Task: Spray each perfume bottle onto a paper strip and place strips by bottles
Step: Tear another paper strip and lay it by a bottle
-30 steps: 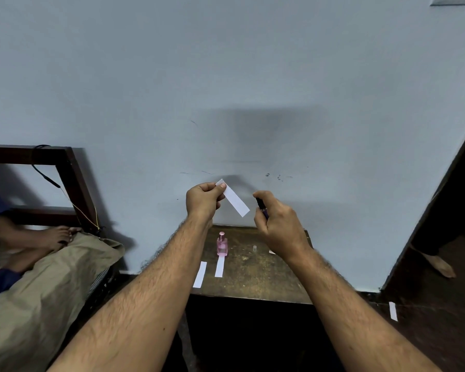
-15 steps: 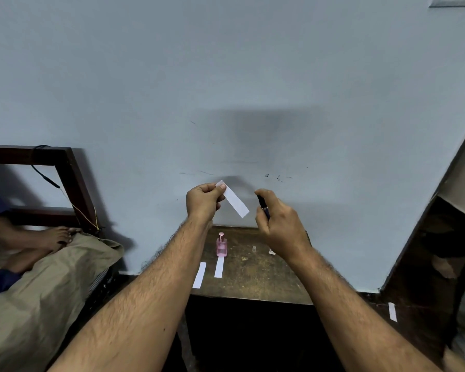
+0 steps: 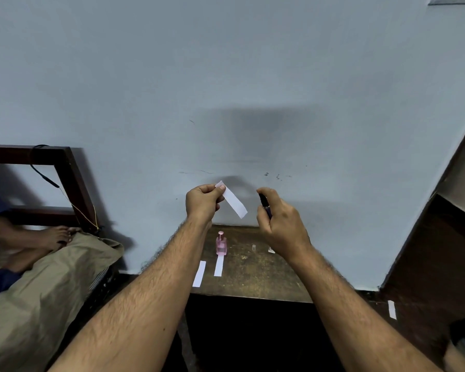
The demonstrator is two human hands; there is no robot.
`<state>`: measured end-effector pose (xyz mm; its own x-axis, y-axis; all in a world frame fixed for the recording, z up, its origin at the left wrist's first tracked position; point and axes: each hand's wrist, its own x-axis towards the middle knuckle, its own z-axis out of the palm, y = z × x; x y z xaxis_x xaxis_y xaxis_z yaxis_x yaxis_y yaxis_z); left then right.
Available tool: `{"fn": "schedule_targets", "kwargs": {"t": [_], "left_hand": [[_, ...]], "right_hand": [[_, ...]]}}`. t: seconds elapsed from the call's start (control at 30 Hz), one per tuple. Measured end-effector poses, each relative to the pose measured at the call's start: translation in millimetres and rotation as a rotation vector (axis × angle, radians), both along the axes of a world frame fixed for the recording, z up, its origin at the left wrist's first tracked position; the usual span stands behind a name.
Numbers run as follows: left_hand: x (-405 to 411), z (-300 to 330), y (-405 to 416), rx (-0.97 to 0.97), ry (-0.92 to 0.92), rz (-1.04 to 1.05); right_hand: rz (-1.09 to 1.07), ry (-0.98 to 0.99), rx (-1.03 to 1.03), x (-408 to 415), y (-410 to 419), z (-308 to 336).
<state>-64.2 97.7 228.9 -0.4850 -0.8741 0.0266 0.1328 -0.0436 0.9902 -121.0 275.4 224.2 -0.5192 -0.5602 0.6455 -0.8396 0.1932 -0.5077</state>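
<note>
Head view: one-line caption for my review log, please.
Left hand pinches a paper strip beside a dark bottle gripped in the right hand, above a table with a pink bottle.

The one camera sits on my head, looking forward and down along both forearms toward the small wooden table (image 3: 255, 275) against the pale blue wall (image 3: 226, 76), which fills the upper frame. My left hand (image 3: 202, 204) and right hand (image 3: 282, 224) sit near centre, close to the lens. The wide angle bends the edges (a doorway (image 3: 440, 251) slants at right). No second view shares this scene.
</note>
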Motion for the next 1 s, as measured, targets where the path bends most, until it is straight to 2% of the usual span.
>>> {"fn": "schedule_targets", "kwargs": {"t": [0.27,0.5,0.77,1.0], "left_hand": [[4,-8,-4,0.039,0.006,0.007],[9,-29,-9,0.048,-0.058,-0.008],[11,-63,-19,0.066,-0.177,-0.032],[8,-107,-40,0.099,-0.273,-0.062]], "right_hand": [[0.005,-0.124,-0.042,-11,-1,-10],[-0.069,-0.273,0.008,-22,-7,-32],[-0.058,-0.549,-0.024,-41,-27,-76],[-0.189,-0.567,0.025,-62,-50,-125]]}}
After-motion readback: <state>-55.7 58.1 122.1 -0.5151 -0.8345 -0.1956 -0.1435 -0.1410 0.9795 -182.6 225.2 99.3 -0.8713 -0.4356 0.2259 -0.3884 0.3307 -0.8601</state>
